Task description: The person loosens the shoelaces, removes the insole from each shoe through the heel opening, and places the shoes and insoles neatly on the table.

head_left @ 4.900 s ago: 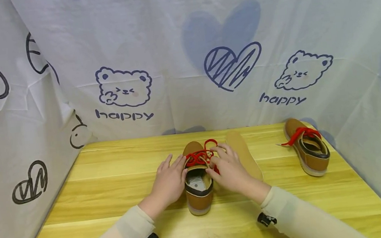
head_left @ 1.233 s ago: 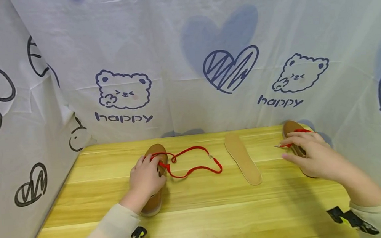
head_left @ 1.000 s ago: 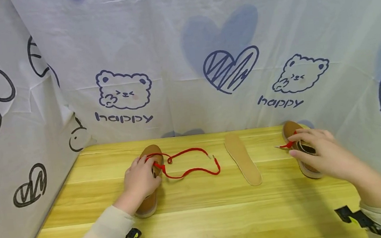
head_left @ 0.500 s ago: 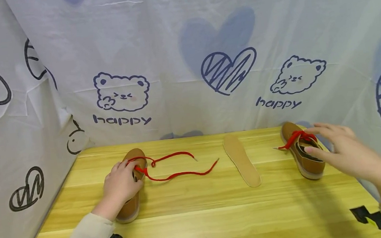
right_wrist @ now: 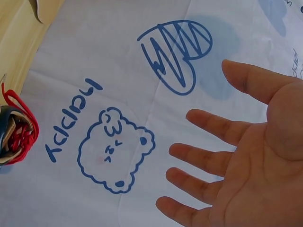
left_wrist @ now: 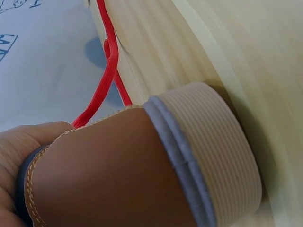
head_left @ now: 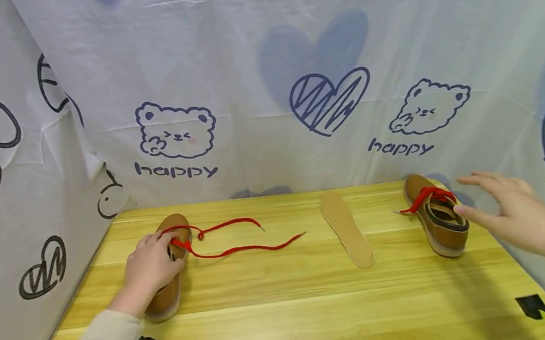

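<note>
At the left side of the table my left hand grips a brown leather shoe over its opening. Up close in the left wrist view, the shoe's brown side and ribbed pale sole show, with part of the hand at its dark collar. Two loose ends of its red shoelace trail rightward over the wood. My right hand, fingers spread and holding nothing, hovers right of a second brown shoe, whose red lace is tied. The right wrist view shows that palm bare.
A flat tan insole lies between the two shoes, nearer the right one. Behind the wooden table hangs a white printed cloth, which also closes off both sides.
The left shoe, first at the middle between both hands, has slid left under my left hand, its lace ends trailing and parting. My right hand has moved away rightward, past the second shoe.
</note>
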Available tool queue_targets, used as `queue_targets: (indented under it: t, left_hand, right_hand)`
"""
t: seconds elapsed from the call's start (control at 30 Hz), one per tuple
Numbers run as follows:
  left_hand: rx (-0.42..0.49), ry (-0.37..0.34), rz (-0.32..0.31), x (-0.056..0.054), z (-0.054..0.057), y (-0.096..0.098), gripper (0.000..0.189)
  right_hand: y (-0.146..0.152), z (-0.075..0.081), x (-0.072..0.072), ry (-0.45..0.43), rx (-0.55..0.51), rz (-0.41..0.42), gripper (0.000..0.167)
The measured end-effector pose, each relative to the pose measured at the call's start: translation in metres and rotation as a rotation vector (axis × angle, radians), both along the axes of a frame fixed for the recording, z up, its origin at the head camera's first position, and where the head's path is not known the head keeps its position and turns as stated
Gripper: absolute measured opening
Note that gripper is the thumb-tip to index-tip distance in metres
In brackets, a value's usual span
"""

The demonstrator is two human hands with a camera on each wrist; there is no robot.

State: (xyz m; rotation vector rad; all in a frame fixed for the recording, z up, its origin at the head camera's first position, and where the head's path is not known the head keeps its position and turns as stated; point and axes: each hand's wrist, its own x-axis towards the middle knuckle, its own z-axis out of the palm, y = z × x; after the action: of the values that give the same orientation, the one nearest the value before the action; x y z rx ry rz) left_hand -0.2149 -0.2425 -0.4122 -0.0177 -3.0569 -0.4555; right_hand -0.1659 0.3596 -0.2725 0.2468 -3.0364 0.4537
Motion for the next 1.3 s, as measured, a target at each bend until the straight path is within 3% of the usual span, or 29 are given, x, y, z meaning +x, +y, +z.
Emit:
queue_targets:
  t: [0.53, 1.3]
  left_hand:
    - [-0.019, -0.003, -0.008, 0.002, -0.002, -0.035, 0.068]
    - [0.007, 0.009, -0.033, 0.001, -0.005, -0.056, 0.067]
  right_hand:
    - [0.022, -0.002, -0.018, -0.058, -0.034, -0.026, 0.075]
    - [0.032, -0.009, -0.038, -0.096, -0.018, -0.062, 0.083]
